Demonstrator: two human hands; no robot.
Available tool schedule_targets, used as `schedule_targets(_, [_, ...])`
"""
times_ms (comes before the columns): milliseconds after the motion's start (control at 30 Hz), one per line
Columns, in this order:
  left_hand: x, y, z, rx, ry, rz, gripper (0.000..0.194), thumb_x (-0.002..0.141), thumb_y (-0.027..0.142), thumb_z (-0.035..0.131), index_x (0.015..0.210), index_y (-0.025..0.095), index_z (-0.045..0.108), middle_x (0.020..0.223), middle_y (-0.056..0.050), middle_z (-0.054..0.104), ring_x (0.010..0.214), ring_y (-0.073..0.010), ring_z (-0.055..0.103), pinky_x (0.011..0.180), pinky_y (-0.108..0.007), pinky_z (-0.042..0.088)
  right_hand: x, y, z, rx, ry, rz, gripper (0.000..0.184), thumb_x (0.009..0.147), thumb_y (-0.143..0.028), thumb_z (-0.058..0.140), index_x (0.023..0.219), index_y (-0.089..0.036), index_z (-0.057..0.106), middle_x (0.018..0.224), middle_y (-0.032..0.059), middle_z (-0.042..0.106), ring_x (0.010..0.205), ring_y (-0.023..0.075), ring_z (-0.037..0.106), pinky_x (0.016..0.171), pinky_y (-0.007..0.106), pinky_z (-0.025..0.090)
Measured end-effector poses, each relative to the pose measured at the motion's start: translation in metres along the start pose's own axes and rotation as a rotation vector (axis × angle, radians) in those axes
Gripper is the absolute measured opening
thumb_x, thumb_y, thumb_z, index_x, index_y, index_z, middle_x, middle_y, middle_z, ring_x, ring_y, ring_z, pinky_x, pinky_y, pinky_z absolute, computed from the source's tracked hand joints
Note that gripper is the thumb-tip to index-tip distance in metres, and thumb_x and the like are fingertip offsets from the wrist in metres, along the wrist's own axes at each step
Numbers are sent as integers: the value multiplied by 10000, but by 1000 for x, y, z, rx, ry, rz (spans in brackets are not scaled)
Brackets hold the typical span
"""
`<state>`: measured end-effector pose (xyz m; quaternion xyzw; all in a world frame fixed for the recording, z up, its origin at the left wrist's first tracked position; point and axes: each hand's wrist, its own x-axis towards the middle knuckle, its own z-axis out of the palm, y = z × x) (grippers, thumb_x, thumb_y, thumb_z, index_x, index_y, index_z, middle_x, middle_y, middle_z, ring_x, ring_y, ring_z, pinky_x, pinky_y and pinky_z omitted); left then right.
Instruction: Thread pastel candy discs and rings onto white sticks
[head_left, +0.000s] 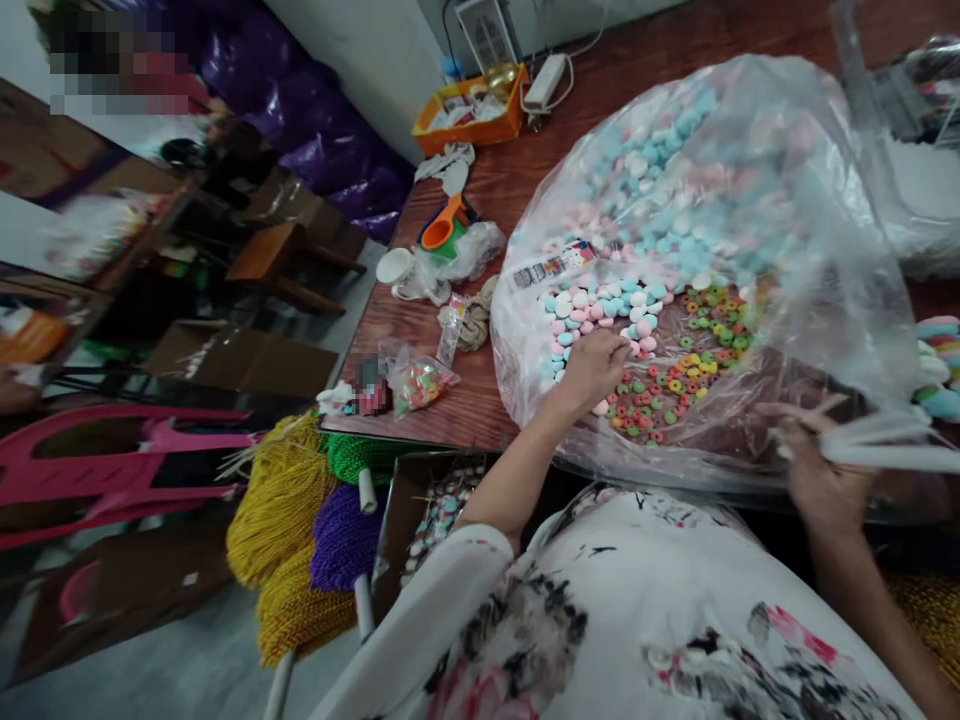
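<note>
A big clear plastic bag lies opened out on the table, full of pastel pink, blue and white rounded pieces that look like candies. On its near part are small ring-shaped pieces in red, green and yellow. My left hand is among these two heaps with its fingers curled together; anything between the fingertips is hidden. At the right, over the bag's near edge, my right hand is closed around several thin white sticks, which point to the right.
On the brown table at left are a small bag of colourful pieces, an orange scoop and a yellow tray. A power strip lies behind. Yellow cord bundles and a pink chair stand below left.
</note>
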<state>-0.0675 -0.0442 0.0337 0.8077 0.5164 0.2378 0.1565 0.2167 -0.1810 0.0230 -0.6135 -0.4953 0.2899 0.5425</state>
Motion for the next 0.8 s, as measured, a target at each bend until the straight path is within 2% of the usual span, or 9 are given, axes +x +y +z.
schedule_targets(33, [7,0,2,70,-57,-7,193,935,205,587,816,154,730,840,-81,702,851,-197,660,827,-329,513,-2,10,13,-2,-14,-3,271,922,-464,647,886,-222,763,818,63,754,807,221,722,786,379,606])
schedule_targets(100, [16,2,5,185,-124,-6,189,945,252,593,857,153,728,926,-105,686,935,-227,642,894,-370,507,-7,23,24,-3,-40,31,254,908,-438,686,950,-206,781,829,64,767,739,205,720,737,369,617])
schedule_targets(233, [12,2,11,267,-90,64,165,947,222,555,923,159,706,1031,-123,675,1054,-264,594,997,-433,474,-10,25,16,69,-24,119,307,912,-449,698,1037,-179,775,743,44,742,525,139,622,501,277,526])
schedule_targets(333, [4,-3,14,145,-14,114,176,942,203,530,864,165,684,939,-106,692,987,-250,604,967,-418,481,-9,20,15,83,16,119,304,922,-455,688,1005,-175,773,678,20,701,472,111,559,446,248,450])
schedule_targets(400, [4,-8,13,-23,83,75,154,931,226,559,863,170,685,870,-77,695,882,-212,614,880,-367,499,-9,21,16,67,12,114,293,937,-443,671,1002,-175,772,690,18,694,484,103,546,451,244,431])
schedule_targets(467, [8,-13,8,-203,181,-6,147,904,240,605,984,168,705,874,-50,705,813,-171,617,803,-315,501,-10,24,17,56,0,103,283,948,-428,661,1012,-175,769,703,20,691,495,98,526,457,244,416])
schedule_targets(533, [16,-16,1,-305,204,-50,243,869,229,638,1091,165,713,892,-38,712,798,-152,622,778,-291,497,-12,27,17,46,-10,89,271,952,-420,657,1014,-180,766,701,16,684,496,94,506,462,244,407])
schedule_targets(667, [36,-12,-10,-326,25,-26,145,832,207,645,907,166,763,833,-40,708,812,-169,639,790,-304,500,-13,30,14,11,-35,74,265,947,-428,660,932,-183,760,689,17,668,510,97,497,468,248,394])
schedule_targets(800, [61,10,-1,-337,-172,31,151,840,192,614,830,163,762,831,-41,710,792,-172,651,757,-294,495,-14,30,14,-33,-42,69,290,945,-450,651,907,-182,755,678,14,661,518,104,499,481,253,394])
